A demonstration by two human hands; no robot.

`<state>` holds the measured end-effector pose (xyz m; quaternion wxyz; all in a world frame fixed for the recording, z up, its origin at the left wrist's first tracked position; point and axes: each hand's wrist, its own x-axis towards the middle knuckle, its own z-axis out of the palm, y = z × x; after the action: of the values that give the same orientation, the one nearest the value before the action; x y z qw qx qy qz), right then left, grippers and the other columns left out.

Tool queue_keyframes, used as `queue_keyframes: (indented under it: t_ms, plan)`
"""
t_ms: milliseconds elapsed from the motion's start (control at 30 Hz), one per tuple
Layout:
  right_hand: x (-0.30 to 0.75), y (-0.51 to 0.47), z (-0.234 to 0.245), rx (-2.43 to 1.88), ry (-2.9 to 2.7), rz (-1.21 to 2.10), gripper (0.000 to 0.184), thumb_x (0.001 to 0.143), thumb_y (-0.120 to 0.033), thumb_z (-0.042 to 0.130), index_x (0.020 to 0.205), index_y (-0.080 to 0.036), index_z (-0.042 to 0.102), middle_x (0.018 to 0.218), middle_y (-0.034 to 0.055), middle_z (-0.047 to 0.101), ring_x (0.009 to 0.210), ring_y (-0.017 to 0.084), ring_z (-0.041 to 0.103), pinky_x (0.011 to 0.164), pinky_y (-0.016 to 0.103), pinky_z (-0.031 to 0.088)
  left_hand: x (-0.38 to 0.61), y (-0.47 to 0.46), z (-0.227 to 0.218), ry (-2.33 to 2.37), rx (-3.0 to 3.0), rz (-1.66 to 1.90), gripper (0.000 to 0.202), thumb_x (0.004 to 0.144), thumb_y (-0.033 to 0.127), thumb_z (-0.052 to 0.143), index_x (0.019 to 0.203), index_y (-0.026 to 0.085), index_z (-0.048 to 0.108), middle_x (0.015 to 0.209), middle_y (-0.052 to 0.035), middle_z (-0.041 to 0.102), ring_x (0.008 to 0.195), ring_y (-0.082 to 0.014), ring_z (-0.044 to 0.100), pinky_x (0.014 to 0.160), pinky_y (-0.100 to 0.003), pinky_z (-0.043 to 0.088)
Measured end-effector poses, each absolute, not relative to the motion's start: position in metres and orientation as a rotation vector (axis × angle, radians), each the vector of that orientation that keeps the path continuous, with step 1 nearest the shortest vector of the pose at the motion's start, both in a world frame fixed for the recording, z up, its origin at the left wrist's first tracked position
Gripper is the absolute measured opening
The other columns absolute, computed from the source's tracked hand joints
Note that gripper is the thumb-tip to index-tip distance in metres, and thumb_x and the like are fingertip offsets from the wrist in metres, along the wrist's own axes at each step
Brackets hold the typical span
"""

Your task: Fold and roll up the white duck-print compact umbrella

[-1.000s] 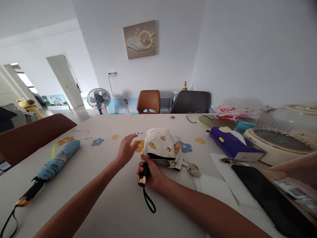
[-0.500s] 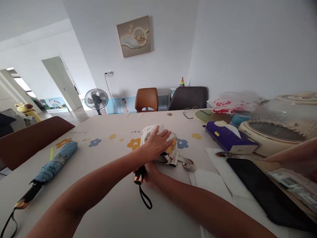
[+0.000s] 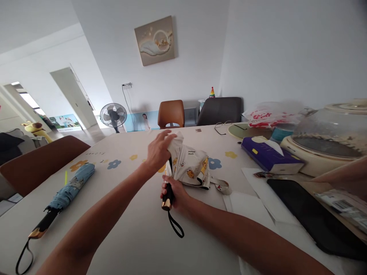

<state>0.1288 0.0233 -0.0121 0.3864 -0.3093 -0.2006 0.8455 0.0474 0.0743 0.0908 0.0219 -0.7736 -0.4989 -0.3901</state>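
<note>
From the head view, I hold a white duck-print umbrella (image 3: 192,168) in front of me, just over the middle of the near side of the table (image 3: 129,238). My right hand (image 3: 177,194) is wrapped around its black handle (image 3: 169,194), with the copper-coloured end pointing toward me and a black wrist loop (image 3: 176,227) hanging from it. My left hand (image 3: 158,152) is at the far left edge of the loose canopy, fingers half-curled against the raised white cloth; I cannot tell whether they pinch it. The canopy bunches to the right of the handle, and its printed strap (image 3: 222,186) trails rightward.

Well to my left lies a blue umbrella (image 3: 70,187), furled, its handle toward me. On my right are white sheets (image 3: 249,214), a black flat device (image 3: 306,214) and a purple tissue box (image 3: 262,154). Eyeglasses (image 3: 220,132) rest near the far edge. Another person's forearm (image 3: 341,173) enters at the right.
</note>
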Motion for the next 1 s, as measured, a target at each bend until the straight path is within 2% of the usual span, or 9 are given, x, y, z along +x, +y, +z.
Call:
queue_keyframes:
  t_ms: [67, 133, 200, 267, 367, 467, 667, 833, 1000]
  plan:
    - [0.129, 0.023, -0.011, -0.787, -0.482, 2.162, 0.020, 0.074, -0.028, 0.059, 0.068, -0.018, 0.042, 0.050, -0.0088, 0.043, 0.035, 0.005, 0.038, 0.044, 0.022, 0.043, 0.022, 0.072, 0.084, -1.715, -2.201, -1.407, 0.052, 0.063, 0.005, 0.044, 0.105, 0.029, 0.059, 0.116, -0.0015, 0.054, 0.103, -0.0213, 0.052, 0.086, -0.032, 0.043]
    - [0.130, 0.023, -0.011, -0.783, -0.463, 2.178, 0.021, 0.074, -0.027, 0.059, 0.068, -0.018, 0.042, 0.050, -0.0085, 0.043, 0.036, 0.004, 0.038, 0.042, 0.022, 0.042, -0.005, 0.072, 0.065, -1.963, -2.089, -1.638, 0.050, 0.059, 0.007, 0.042, 0.101, 0.027, 0.061, 0.094, -0.0020, 0.060, 0.075, -0.0158, 0.056, 0.066, -0.027, 0.048]
    - [0.130, 0.024, -0.011, -0.773, -0.457, 2.194, 0.022, 0.074, -0.027, 0.060, 0.068, -0.018, 0.042, 0.051, -0.0079, 0.043, 0.037, 0.005, 0.039, 0.041, 0.021, 0.041, -0.029, 0.070, 0.041, -2.267, -2.029, -1.885, 0.055, 0.056, 0.009, 0.041, 0.105, 0.024, 0.059, 0.067, 0.0008, 0.057, 0.050, -0.0110, 0.048, 0.048, -0.023, 0.043]
    - [0.131, 0.025, -0.012, -0.760, -0.456, 2.199, 0.023, 0.074, -0.029, 0.061, 0.068, -0.018, 0.042, 0.051, -0.0077, 0.043, 0.037, 0.005, 0.039, 0.040, 0.021, 0.041, -0.046, 0.067, 0.015, -2.476, -1.941, -2.050, 0.059, 0.054, 0.010, 0.041, 0.109, 0.021, 0.056, 0.051, 0.0044, 0.048, 0.042, -0.0093, 0.043, 0.042, -0.021, 0.040]
    - [0.132, 0.025, -0.011, -0.743, -0.437, 2.197, 0.029, 0.077, -0.039, 0.059, 0.070, -0.019, 0.040, 0.052, -0.0082, 0.042, 0.035, 0.004, 0.036, 0.038, 0.020, 0.039, -0.058, 0.059, -0.012, -2.595, -1.807, -2.201, 0.058, 0.056, 0.013, 0.042, 0.112, 0.018, 0.055, 0.051, 0.0045, 0.049, 0.041, -0.0084, 0.044, 0.042, -0.021, 0.041]
    - [0.131, 0.025, -0.010, -0.757, -0.423, 2.197, 0.032, 0.079, -0.045, 0.055, 0.070, -0.020, 0.038, 0.051, -0.0083, 0.040, 0.034, 0.005, 0.034, 0.035, 0.020, 0.037, -0.062, 0.053, -0.022, -2.558, -1.805, -2.340, 0.055, 0.061, 0.018, 0.047, 0.116, 0.020, 0.054, 0.060, 0.0025, 0.056, 0.044, -0.0084, 0.049, 0.046, -0.023, 0.045]
    - [0.131, 0.026, -0.007, -0.827, -0.499, 2.156, 0.016, 0.079, -0.026, 0.051, 0.069, -0.019, 0.040, 0.051, -0.0087, 0.039, 0.034, 0.004, 0.034, 0.036, 0.019, 0.037, -0.066, 0.058, -0.023, -2.480, -1.817, -2.617, 0.054, 0.061, 0.020, 0.056, 0.115, 0.023, 0.057, 0.078, -0.0007, 0.061, 0.053, -0.0098, 0.054, 0.052, -0.028, 0.050]
    - [0.133, 0.029, -0.011, -0.854, -0.511, 2.141, 0.013, 0.075, -0.025, 0.052, 0.069, -0.018, 0.043, 0.053, -0.0067, 0.046, 0.035, 0.005, 0.038, 0.036, 0.020, 0.039, -0.066, 0.056, -0.023, -2.464, -1.901, -2.594, 0.052, 0.061, 0.019, 0.056, 0.113, 0.021, 0.060, 0.090, -0.0037, 0.062, 0.058, -0.0100, 0.055, 0.054, -0.027, 0.050]
    - [0.138, 0.033, -0.009, -0.902, -0.488, 2.084, 0.017, 0.076, -0.024, 0.049, 0.063, -0.018, 0.040, 0.050, -0.0059, 0.045, 0.035, 0.005, 0.039, 0.037, 0.020, 0.038, -0.068, 0.051, -0.021, -2.386, -2.083, -2.630, 0.053, 0.068, 0.032, 0.062, 0.119, 0.023, 0.054, 0.093, -0.0046, 0.062, 0.077, -0.0158, 0.059, 0.061, -0.027, 0.050]
